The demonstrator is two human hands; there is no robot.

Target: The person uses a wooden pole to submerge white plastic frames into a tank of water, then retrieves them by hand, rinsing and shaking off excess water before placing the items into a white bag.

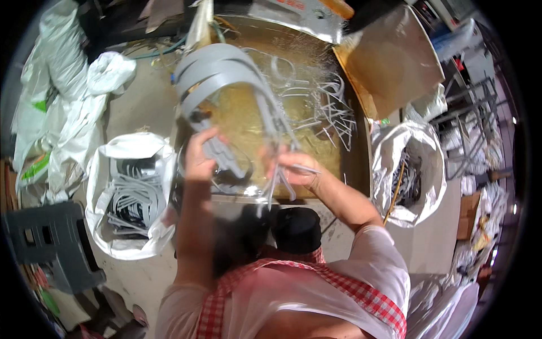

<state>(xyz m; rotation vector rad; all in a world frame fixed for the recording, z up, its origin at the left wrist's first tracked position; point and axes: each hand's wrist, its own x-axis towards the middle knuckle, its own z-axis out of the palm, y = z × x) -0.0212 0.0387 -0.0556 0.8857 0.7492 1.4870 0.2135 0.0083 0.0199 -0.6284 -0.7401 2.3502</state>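
Observation:
A bundle of flat grey flexible strips [223, 72] arches up in front of me over a shallow tray [339, 175]. My left hand [202, 156] is closed round one end of the bundle at the tray's near left. On the other side, my right hand [294, 168] grips the strips' other ends, and several thin grey pieces poke out between and below its fingers. Motion blurs both hands a little. More thin grey strips [339, 107] lie scattered in the tray's right half, on a shiny yellowish-brown bottom.
Left of the tray stands a white sack [127, 146] holding grey strips; another white sack [381, 169] with dark and grey pieces and a stick is on the right. A dark plastic stool [51, 243] is at far left. A brownish panel [395, 62] leans at the tray's far right.

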